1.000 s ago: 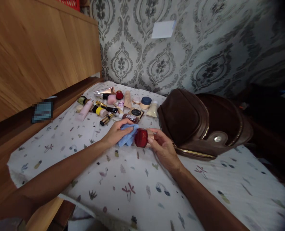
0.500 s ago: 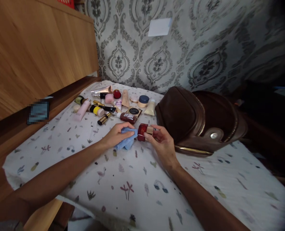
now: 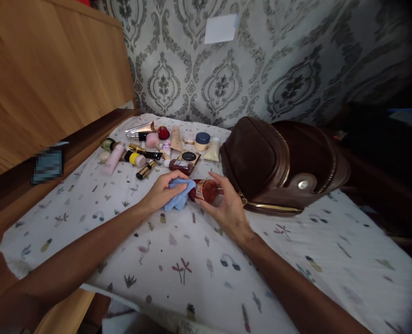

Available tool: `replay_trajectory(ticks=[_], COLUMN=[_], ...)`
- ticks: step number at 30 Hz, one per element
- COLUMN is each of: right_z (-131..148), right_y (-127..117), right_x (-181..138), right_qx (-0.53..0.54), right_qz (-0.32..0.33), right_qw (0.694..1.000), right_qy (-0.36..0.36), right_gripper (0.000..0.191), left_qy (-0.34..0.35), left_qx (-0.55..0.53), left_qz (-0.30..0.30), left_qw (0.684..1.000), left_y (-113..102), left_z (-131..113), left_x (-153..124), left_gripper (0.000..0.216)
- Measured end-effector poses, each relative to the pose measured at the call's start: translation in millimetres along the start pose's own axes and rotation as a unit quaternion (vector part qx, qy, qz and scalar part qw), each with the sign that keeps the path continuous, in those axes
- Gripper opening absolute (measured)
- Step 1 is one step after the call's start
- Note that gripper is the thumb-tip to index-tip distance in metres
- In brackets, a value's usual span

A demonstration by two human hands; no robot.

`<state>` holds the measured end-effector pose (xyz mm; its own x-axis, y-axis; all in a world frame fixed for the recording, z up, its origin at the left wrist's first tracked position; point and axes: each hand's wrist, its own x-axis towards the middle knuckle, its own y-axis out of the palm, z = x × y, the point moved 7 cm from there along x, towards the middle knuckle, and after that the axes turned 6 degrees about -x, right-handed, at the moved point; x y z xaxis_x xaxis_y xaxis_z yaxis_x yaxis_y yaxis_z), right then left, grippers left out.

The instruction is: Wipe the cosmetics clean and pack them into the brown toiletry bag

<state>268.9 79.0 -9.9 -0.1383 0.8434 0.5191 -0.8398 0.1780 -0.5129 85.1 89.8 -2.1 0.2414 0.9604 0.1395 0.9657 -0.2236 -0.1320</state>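
Here, red bottle point(image 3: 200, 190) between both hands point(image 3: 164, 190) point(image 3: 231, 211), touching blue cloth point(image 3: 178, 196).

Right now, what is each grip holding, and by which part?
The left grip holds a bunched blue cloth by its upper part; the right grip holds a red bottle by its gold-toned cap.

Bag point(image 3: 257, 153) blocks right — cosmetics point(image 3: 152, 154) beyond hands point(image 3: 231, 211) — sheet point(image 3: 199, 260) free nearside.
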Motion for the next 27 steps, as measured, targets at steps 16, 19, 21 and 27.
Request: replay_trajectory(ticks=[16, 19, 21, 27], right_z=[8.1, 11.2, 17.2, 30.1], right_y=[16.9, 13.7, 9.3, 4.3], right_x=[-2.4, -1.4, -0.5, -1.6], right_qx=[0.152, 0.114, 0.067, 0.011], right_qz=[0.125, 0.099, 0.077, 0.084], right_qw=[0.978, 0.988, 0.995, 0.995], right_qy=[0.070, 0.031, -0.009, -0.059], right_gripper=[0.044, 0.044, 0.044, 0.051], left_qy=[-0.022, 0.018, 0.031, 0.069], left_qx=[-0.011, 0.019, 0.028, 0.076], left_qz=[0.022, -0.009, -0.012, -0.019], left_qw=[0.999, 1.000, 0.999, 0.995], left_y=[-7.0, -9.8, -9.5, -5.3], left_z=[6.1, -0.2, -3.3, -17.1], left_x=[6.4, 5.2, 4.3, -1.4], left_gripper=[0.034, 0.032, 0.030, 0.022])
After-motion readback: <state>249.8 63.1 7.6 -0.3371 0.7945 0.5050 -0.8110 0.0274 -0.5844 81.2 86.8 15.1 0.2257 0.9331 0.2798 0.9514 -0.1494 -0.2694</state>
